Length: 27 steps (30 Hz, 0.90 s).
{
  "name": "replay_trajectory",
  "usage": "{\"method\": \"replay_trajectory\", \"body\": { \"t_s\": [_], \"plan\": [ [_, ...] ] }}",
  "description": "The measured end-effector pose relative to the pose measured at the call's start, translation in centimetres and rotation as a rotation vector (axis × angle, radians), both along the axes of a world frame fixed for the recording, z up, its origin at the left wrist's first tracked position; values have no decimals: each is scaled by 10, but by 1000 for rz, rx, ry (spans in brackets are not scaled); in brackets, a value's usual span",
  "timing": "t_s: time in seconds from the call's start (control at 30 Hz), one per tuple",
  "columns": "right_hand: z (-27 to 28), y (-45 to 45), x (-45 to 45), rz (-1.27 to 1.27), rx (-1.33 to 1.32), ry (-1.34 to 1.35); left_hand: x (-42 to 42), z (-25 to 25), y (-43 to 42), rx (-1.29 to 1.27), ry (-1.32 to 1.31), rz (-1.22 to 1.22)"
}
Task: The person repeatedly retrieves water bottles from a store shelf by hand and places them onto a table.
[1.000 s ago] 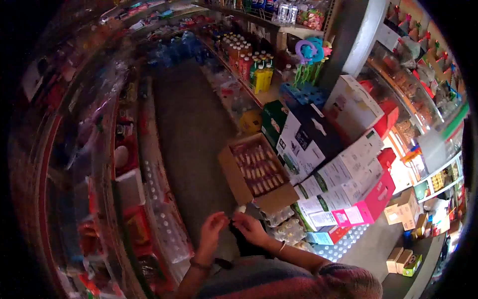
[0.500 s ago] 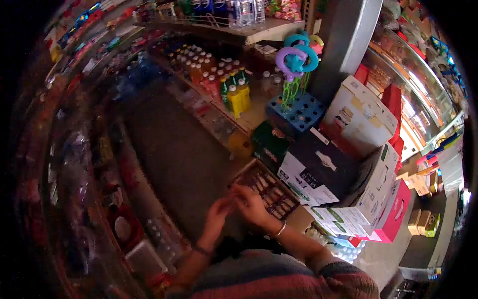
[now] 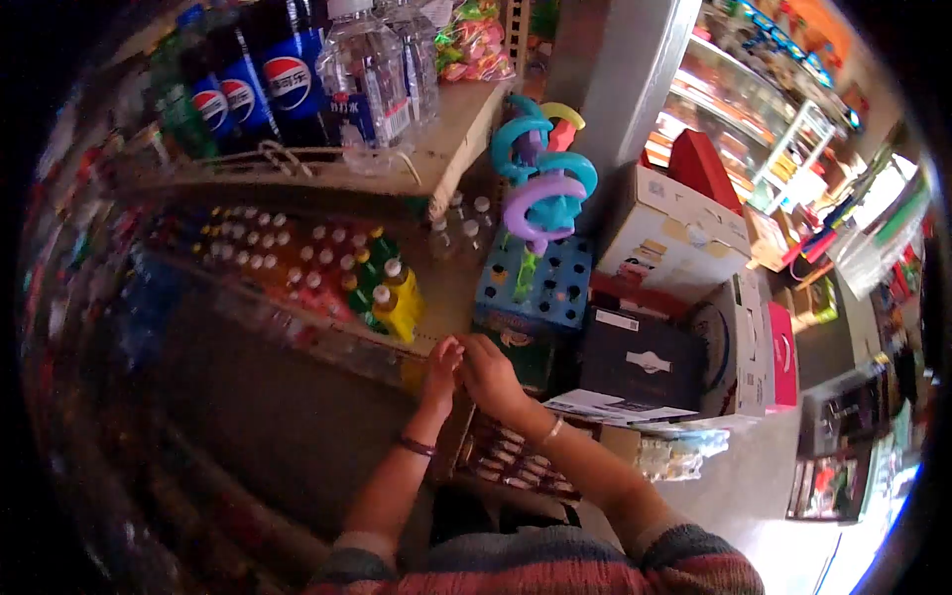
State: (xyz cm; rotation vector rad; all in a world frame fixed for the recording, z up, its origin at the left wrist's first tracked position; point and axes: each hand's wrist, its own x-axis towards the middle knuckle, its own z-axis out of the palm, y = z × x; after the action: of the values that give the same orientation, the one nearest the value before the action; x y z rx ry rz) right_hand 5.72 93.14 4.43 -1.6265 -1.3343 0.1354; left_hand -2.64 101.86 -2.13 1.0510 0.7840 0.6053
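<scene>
Left hand (image 3: 439, 382) and right hand (image 3: 492, 377) up front, close together, fingers bent inward, fingertips meeting or nearly so. Can't tell from here whether anything small is pinched between them. Carton (image 3: 621, 442) sits below the hands, on the body side and off to the right; right hand is nearer, its forearm crossing over the top. Carton's long axis: can't tell, the arm hides part of it. Packs (image 3: 506, 464) inside: slim, shiny wrapped, in slanting rows. Carton is plain brown cardboard, top open.

Just right of the hands, dark green box (image 3: 526, 359), smooth card. Blue box (image 3: 535, 288) beyond it, top punched with round holes, glossy plastic-looking rings (image 3: 543, 203) in purple and teal rising above. Farther right, black box (image 3: 645, 362), flat matte face, cut-out handle. Beyond the hands, a bit left: yellow bottle (image 3: 400, 315), tall, white cap, clear of the fingers. Dark band (image 3: 417, 447) on left wrist, pale bracelet (image 3: 552, 428) on right.
</scene>
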Motion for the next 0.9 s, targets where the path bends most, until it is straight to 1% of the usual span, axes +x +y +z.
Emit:
{"method": "replay_trajectory", "body": {
  "t_s": [0.07,0.1,0.13,0.17,0.2,0.23,0.27,0.3,0.37,0.4,0.43,0.5,0.6,0.63,0.67,0.73,0.77,0.8,0.83,0.9],
  "plan": [
    [-20,59,16,-130,-50,-137,24,-16,43,33,-55,-36],
    [-26,87,28,-197,-27,-254,32,-4,55,-24,-147,-63],
    [-31,113,42,-258,-8,-371,42,-15,75,-23,-247,-112],
    [-34,133,54,-315,3,-486,54,-38,93,-29,-345,-157],
    [-35,153,66,-253,-329,-468,66,-48,104,-88,-390,-168],
    [-40,167,79,-210,-502,-440,78,-57,115,-148,-433,-179],
    [-45,180,88,-171,-610,-409,90,-65,126,-208,-474,-188],
    [-53,191,97,-179,-623,-396,103,-106,143,-257,-558,-235],
    [-68,203,113,-202,-650,-365,129,-126,164,-314,-619,-331],
    [-76,209,117,-219,-662,-353,137,-116,170,-316,-593,-369],
    [-86,216,121,-227,-675,-339,139,-109,170,-397,-638,-361],
    [-96,223,124,-244,-693,-314,136,-87,169,-567,-547,-301],
    [-113,226,126,-246,-678,-219,141,-104,177,-788,-468,-196],
    [-121,227,132,-240,-653,-168,137,-117,177,-719,-525,-261],
    [-128,226,138,-227,-611,-104,136,-130,178,-688,-554,-276],
    [-131,218,141,-203,-547,-110,133,-159,182,-626,-614,-306],
    [-112,207,117,-248,-589,-293,131,-163,181,-612,-618,-297],
    [-95,196,94,-301,-628,-476,123,-157,173,-613,-614,-286],
    [-81,195,81,-282,-755,-429,118,-149,167,-611,-614,-272],
    [-101,199,76,-304,-715,-181,99,-132,150,-613,-590,-235]
  ]
}}
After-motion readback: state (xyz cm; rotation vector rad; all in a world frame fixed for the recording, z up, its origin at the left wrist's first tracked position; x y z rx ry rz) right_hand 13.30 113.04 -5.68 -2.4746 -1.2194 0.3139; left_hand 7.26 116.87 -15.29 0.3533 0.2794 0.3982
